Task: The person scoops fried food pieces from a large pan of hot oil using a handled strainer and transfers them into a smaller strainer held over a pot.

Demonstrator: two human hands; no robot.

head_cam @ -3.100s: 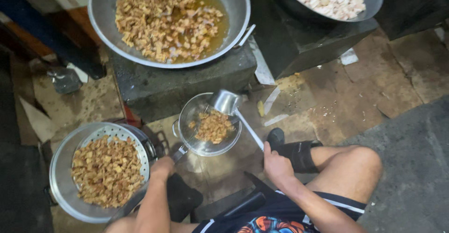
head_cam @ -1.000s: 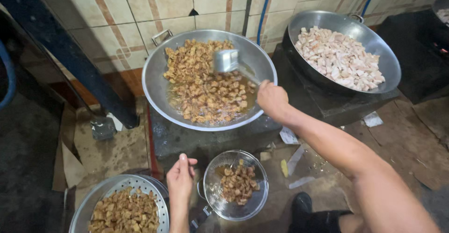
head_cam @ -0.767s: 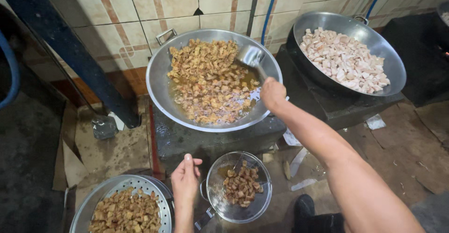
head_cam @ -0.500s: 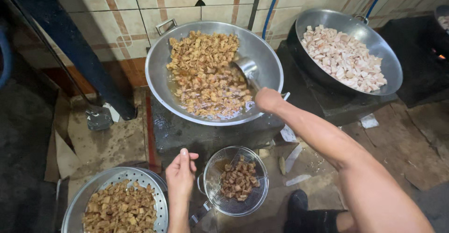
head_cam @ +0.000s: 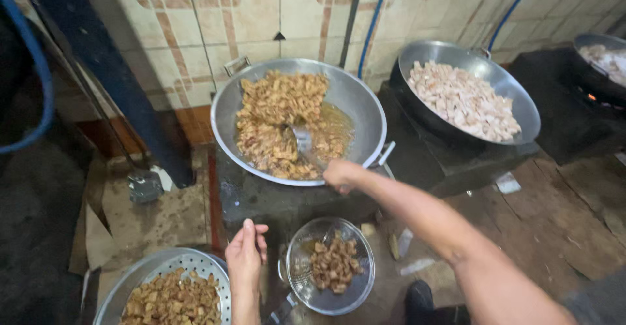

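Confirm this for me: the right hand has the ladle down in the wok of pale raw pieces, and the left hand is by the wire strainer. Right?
Not quite. In the head view the right hand has the ladle in the wok of browned fried pieces, not the pale ones. The left hand is by the wire strainer.

Ladle [head_cam: 303, 144]: metal, bowl sunk among fried pieces at centre frame, handle slanting down-right into the right hand.

Wok [head_cam: 365, 106]: wide, round, silver, upper centre; holds golden-brown fried chunks heaped to its left side, with oily liquid pooled at right.

Strainer [head_cam: 297, 266]: round wire mesh bowl, lower centre, held level; a small dark-brown heap of fried pieces lies in it. Its handle points down-left beside the left hand.

Colander [head_cam: 212, 269]: perforated metal, lower left, partly cut by the frame edge, filled with fried chunks.
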